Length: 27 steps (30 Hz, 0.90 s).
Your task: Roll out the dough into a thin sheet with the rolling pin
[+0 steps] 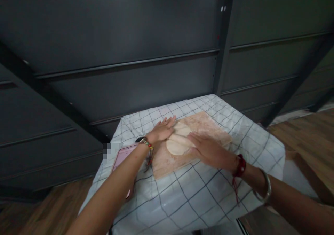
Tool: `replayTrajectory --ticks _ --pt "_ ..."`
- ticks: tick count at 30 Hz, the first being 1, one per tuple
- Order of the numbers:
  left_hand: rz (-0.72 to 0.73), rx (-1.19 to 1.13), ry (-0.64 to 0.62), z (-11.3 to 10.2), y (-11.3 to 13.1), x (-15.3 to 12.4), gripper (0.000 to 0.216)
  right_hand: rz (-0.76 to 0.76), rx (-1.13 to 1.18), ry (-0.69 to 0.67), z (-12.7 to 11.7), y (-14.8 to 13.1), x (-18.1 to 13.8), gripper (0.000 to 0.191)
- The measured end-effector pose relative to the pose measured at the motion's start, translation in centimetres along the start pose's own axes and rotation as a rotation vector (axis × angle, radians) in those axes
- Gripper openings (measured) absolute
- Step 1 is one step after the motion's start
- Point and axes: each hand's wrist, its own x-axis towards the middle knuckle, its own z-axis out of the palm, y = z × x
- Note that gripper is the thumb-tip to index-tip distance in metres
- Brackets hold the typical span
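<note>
Checked cloth, board; left hand, right hand both flat, unclenched over dough; uneven pressure could tear it.

Looks like an indoor food-preparation spot, judging by flat, pale dough on a light board and a surface draped in checked cloth. Backs onto dark, framed wall panels, above wood-look flooring. Cannot be pinned down as home or workplace.

Dark grey panelled wall; brown plank floor; cloth-covered table near wall.
</note>
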Motion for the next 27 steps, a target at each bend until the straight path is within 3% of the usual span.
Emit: replayTrajectory --ticks 4,10,16,21,27 --pt "-0.068 -0.010 0.021 0.9 0.5 0.1 0.070 -0.043 -0.004 -0.030 0.1 2.5 1.0 0.036" --pt "0.003 0.045 0.192 1.6 0.8 -2.7 0.064 -0.006 -0.069 -0.014 -0.2 -0.3 -0.9 0.040" --pt "-0.027 0.008 0.216 2.0 0.6 -1.4 0.064 0.023 -0.113 -0.045 0.0 1.8 0.4 0.031" --pt "0.008 0.025 0.194 2.3 0.7 -3.7 0.062 -0.046 -0.050 -0.030 -0.5 -0.5 -0.8 0.035" --pt "-0.136 -0.027 0.158 1.9 1.7 -2.6 0.062 -0.133 -0.060 -0.114 -0.6 1.9 1.3 0.031"
